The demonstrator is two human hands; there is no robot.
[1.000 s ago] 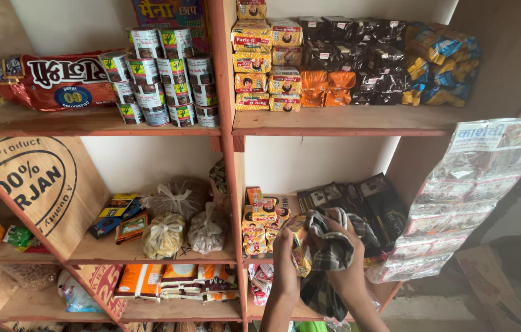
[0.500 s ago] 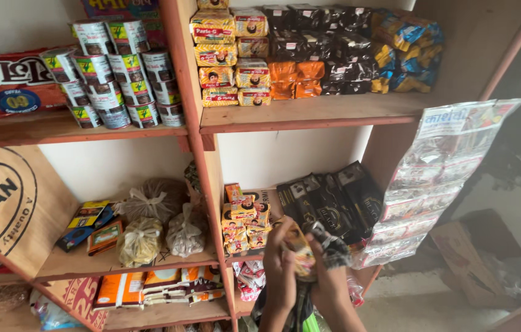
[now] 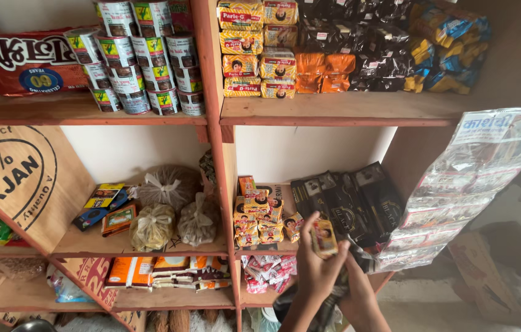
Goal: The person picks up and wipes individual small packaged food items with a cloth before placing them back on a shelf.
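Observation:
My left hand [image 3: 314,270] is raised in front of the middle shelf and pinches a small yellow biscuit packet [image 3: 324,238] between thumb and fingers. Just behind the packet lie stacked yellow biscuit packets [image 3: 259,212] and a row of black packets [image 3: 349,206] on the same shelf [image 3: 266,251]. My right hand [image 3: 360,296] sits lower and to the right, its fingers curled on the rim of a dark plastic bag [image 3: 333,307] that hangs between my forearms. Most of the bag is cut off by the bottom edge.
Wooden shelves fill the view. Tins [image 3: 140,58] and a red packet [image 3: 23,61] sit top left, biscuit and snack packs [image 3: 285,52] top right. Tied clear bags [image 3: 171,212] lie mid-left. A strip of sachets [image 3: 469,184] hangs at right. A cardboard panel [image 3: 14,178] leans left.
Both hands held the dark bag open by the black packets. The bag has dropped lower, and my left hand has come up holding a yellow biscuit packet. The view shifted right and down.

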